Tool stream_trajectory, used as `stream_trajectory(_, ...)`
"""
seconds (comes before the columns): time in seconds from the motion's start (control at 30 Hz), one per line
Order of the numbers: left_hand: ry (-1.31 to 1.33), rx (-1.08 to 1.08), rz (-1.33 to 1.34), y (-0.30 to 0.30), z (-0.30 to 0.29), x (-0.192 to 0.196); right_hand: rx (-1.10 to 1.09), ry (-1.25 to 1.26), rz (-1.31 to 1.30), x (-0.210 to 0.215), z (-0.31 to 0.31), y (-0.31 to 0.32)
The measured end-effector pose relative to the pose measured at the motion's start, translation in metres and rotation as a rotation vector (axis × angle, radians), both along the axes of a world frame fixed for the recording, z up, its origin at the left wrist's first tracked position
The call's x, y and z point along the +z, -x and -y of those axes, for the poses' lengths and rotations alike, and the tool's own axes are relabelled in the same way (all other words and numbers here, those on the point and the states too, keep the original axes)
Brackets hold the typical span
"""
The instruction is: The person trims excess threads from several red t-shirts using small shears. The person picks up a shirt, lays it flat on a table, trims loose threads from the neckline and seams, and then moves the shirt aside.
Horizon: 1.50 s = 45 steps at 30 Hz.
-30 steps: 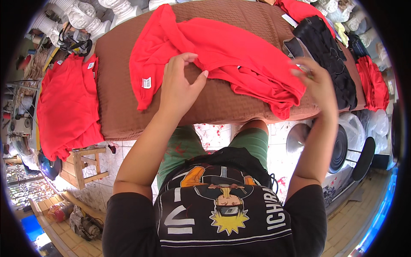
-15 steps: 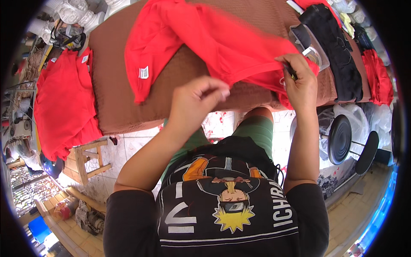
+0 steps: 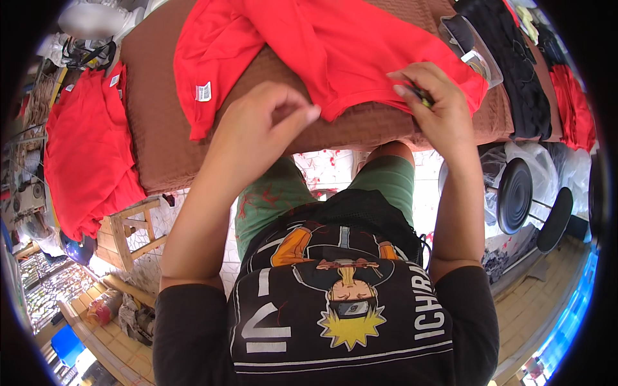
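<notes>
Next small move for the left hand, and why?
I'd probably have the left hand pinch the near edge of the smooth red fabric garment to steady it. That hand looks empty, just left of the edge's lowest corner, while the right hand, with a small black-and-yellow object in its grasp, is over the same edge.
</notes>
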State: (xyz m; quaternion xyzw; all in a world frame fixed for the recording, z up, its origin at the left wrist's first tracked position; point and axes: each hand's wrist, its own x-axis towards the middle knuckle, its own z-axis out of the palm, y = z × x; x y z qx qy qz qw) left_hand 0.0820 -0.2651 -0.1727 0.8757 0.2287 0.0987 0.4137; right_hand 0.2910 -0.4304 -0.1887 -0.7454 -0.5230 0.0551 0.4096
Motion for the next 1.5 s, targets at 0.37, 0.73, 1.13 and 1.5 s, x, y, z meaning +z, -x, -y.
stream_trajectory(0.37,0.156,0.085,0.104,-0.017,0.001,-0.034,0.05,0.087,-0.121,-0.034,-0.012,0.017)
stream_trajectory(0.73,0.286,0.04,0.054,0.019,0.011,-0.021,0.089,0.087,-0.097,-0.022,-0.011,0.038)
stream_trajectory(1.13,0.204,0.036,0.137,0.014,0.021,-0.018,0.216,-0.043,0.081,-0.018,-0.022,0.051)
stream_trajectory(1.5,0.24,0.017,0.136,0.009,0.025,-0.021,0.207,-0.097,0.151,-0.02,-0.031,0.055)
